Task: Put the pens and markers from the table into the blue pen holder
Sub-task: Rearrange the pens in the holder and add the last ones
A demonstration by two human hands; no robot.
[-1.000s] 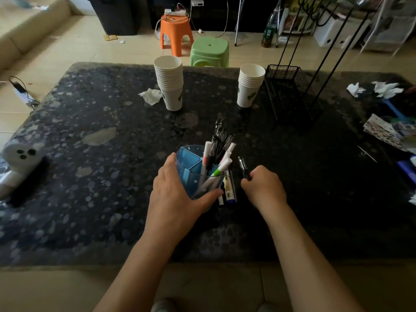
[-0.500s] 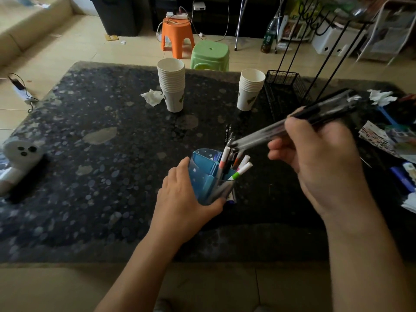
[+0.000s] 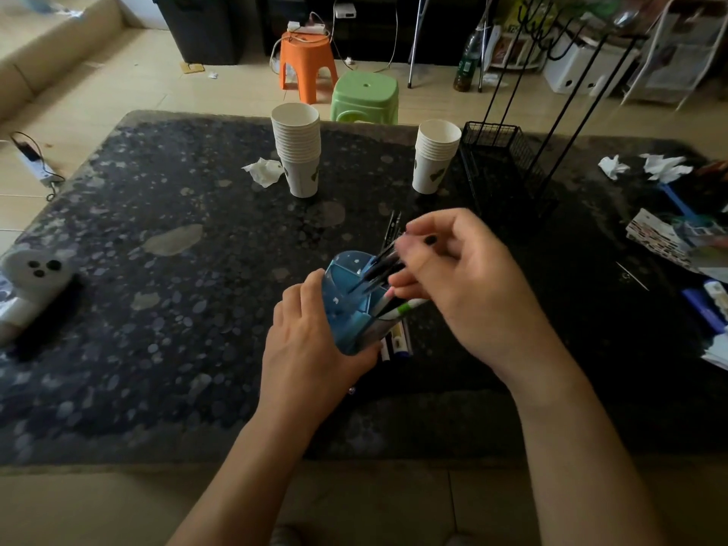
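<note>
1. Blue pen holder (image 3: 346,305) sits just below the frame's centre on the dark surface (image 3: 157,309), tilted, wrapped by the left hand (image 3: 311,348) in a closed grip.
2. The right hand (image 3: 465,285) pinches dark pens (image 3: 378,266), tips entering a compartment.
3. Pens look light, stiff and smooth; pinching mid-barrel should steady them.
4. The holder seems light and tippy, so bracing its wall is wise.
5. Markers (image 3: 398,342) lie just beside it.
</note>
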